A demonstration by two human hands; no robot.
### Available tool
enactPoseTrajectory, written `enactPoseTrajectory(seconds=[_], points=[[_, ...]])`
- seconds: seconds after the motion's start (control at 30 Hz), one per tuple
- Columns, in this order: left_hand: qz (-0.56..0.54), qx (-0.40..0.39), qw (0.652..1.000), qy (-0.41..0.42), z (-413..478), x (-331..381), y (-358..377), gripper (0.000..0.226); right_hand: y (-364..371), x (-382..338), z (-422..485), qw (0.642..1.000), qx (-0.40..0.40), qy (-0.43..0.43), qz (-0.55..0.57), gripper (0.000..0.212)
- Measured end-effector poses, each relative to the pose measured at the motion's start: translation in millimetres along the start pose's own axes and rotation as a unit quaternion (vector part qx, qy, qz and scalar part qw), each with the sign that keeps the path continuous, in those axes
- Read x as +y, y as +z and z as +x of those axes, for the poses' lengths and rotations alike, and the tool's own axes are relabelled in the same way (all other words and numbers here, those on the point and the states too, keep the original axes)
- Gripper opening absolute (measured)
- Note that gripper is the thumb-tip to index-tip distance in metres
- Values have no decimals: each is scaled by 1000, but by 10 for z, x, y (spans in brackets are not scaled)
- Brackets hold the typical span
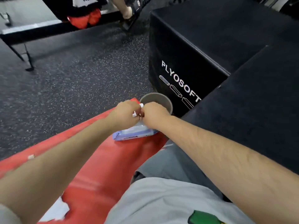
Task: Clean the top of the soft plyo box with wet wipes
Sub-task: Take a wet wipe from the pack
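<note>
The floor (77,81) is dark rubber gym matting flecked with pale specks, filling the left and middle of the frame. A red padded bench (97,167) runs from the lower left up toward the centre; its cover is torn near the lower left edge, where white shows through. Just past the bench's far end stands a round grey bin (163,98), open at the top. To the right of the bin rises a black soft plyo box (202,38) with "PLYOSOFT" printed in white down its side, its top in the upper right of the frame. A second black block (258,102) stands nearer, along the right edge, touching or just beside the first. In the upper left there is a black metal frame with thin legs (27,59), and at the top centre part of another person in red shorts (85,19).

A pack of wet wipes (134,135), pale blue and white, lies flat on the far end of the red bench, just below the hands.

Both forearms reach forward from the bottom corners and meet at the centre of the frame, above the pack and in front of the bin. The left hand (127,113) and the right hand (153,116) are knuckle to knuckle, fingers curled inward, and both pinch a white wet wipe (134,114) that shows in small bits between them. How much of the wipe is out of the pack cannot be told, as the hands cover it.
</note>
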State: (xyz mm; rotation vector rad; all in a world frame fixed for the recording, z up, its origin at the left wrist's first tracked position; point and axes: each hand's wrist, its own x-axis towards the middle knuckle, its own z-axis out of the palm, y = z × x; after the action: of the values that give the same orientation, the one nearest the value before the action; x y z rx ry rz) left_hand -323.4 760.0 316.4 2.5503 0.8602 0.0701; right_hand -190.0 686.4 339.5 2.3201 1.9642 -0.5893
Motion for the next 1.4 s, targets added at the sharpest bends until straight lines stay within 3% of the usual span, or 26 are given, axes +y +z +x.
enactPoseTrajectory(seconds=[0.13,0.23,0.37,0.5,0.63,0.9,1.17,1.4], points=[[22,-2,999,30,-40,-89,145,38,109,-43,25,999,-33,9,-18,31],[5,8,998,58,-54,-189,161,29,140,-59,90,999,-32,9,4,28],[-38,-1,999,32,-96,-234,109,6,164,-159,194,1000,-15,13,4,23],[-77,14,997,-2,-122,-215,186,15,197,-201,226,1000,-16,17,-4,15],[-93,36,994,-48,-118,-267,327,6,232,-137,248,999,-18,27,12,17],[-99,49,991,-75,-302,-293,274,21,299,-259,221,997,-7,-47,-67,11],[-99,43,991,-82,-345,-255,223,23,336,-301,252,972,-7,-151,-181,27],[-84,22,994,-58,-305,-237,171,24,270,-235,197,989,-8,-116,-95,27]])
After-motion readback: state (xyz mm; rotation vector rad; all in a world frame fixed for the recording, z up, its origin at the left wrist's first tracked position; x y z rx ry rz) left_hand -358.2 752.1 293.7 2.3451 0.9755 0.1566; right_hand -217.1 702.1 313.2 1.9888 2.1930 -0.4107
